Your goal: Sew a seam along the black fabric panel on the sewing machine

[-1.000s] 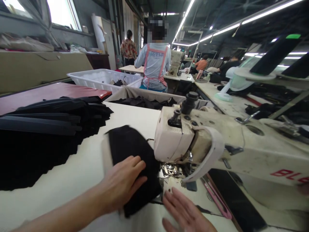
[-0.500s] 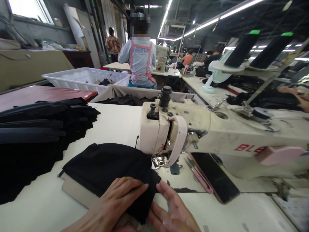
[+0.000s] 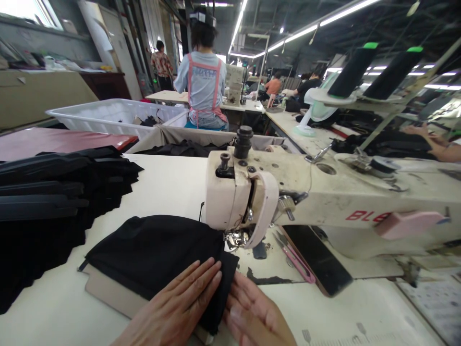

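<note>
A piece of black fabric point(image 3: 154, 250) lies on the sewing table, its far right part reaching the presser foot point(image 3: 236, 239) of the sewing machine point(image 3: 230, 192). Under its near left side a stiff beige panel point(image 3: 111, 290) sticks out. My left hand point(image 3: 180, 300) rests flat on the fabric, fingers stretched out and close together. At the fabric's right edge is my right hand point(image 3: 255, 312), palm turned inward and fingers extended, lightly bent. Its fingertips touch the edge; whether some reach beneath the cloth I cannot tell.
A stack of black pieces point(image 3: 54, 202) lies at left. Pink thread snips point(image 3: 297, 259) and a phone point(image 3: 317, 259) lie right of the needle area. Behind stand a white bin point(image 3: 118, 113) and a seated co-worker point(image 3: 203, 86). Black thread cones point(image 3: 353, 72) stand at upper right.
My left hand has flattened on the fabric, its fingers now straighter and pointing toward the machine. My right hand has moved in closer along the fabric edge. The whole view has shifted slightly.
</note>
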`<state>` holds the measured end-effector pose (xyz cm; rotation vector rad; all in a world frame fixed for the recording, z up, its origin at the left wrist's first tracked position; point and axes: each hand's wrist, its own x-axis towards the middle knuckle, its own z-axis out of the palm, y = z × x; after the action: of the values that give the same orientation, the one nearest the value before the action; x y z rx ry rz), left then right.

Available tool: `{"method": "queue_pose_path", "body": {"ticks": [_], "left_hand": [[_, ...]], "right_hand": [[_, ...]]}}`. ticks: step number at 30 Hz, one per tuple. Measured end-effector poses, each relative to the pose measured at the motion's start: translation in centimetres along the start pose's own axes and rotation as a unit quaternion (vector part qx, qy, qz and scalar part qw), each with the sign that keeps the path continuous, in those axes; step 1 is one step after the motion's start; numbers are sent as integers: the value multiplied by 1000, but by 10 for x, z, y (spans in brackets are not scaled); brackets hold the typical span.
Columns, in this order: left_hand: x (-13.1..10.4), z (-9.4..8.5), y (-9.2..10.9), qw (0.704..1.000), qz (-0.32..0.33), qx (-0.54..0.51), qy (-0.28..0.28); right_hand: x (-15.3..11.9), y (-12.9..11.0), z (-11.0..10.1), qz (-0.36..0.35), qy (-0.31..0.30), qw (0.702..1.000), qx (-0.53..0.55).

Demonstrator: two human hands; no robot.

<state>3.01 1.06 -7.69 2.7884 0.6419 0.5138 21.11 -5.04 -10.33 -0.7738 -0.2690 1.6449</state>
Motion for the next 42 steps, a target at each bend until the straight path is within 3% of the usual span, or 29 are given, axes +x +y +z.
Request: {"method": "queue_pose_path", "body": {"ticks": [6, 9, 13, 15, 18, 22, 25, 28, 29, 30, 31, 33, 34, 35, 38, 42], "left_hand": [[-3, 2, 0, 1000, 12, 16, -7], [-5, -1, 1, 1000, 5, 1, -7], [17, -5, -12, 987, -101, -116, 40], [40, -5, -24, 965, -156, -211, 21], [71, -3, -44, 937, -176, -293, -70], [86, -4, -56, 920, -183, -324, -119], [83, -3, -54, 918, -190, -328, -116], [78, 6, -50, 925, -218, -303, -71], [76, 10, -49, 927, -233, -289, -50], [75, 14, -48, 929, -249, -273, -28], [75, 18, -46, 929, -267, -257, -9], [75, 24, -44, 927, -297, -228, 19], [76, 26, -43, 926, -308, -217, 27], [78, 27, -42, 925, -318, -208, 31], [84, 24, -39, 917, -344, -203, 21], [89, 17, -34, 889, -389, -241, -29]], "right_hand": [[21, -25, 5, 44, -36, 987, -151], [30, -32, 7, 39, -21, 973, -227], [36, -35, 9, 42, -11, 962, -271], [36, -34, 7, 39, -7, 956, -292], [37, -35, 3, 19, 10, 940, -341], [38, -37, 4, -4, 25, 917, -399], [37, -37, 9, -14, 23, 906, -423], [32, -29, 8, -48, 41, 882, -467], [29, -24, 6, -90, 53, 855, -507], [25, -18, 3, -147, 62, 811, -563], [22, -13, -1, -212, 63, 749, -625], [16, -6, -8, -319, 21, 597, -736], [15, -4, -12, -342, -11, 536, -772], [14, -5, -14, -349, -37, 495, -795], [16, -13, -16, -356, -60, 445, -820], [20, -33, -7, -303, -93, 438, -841]]}}
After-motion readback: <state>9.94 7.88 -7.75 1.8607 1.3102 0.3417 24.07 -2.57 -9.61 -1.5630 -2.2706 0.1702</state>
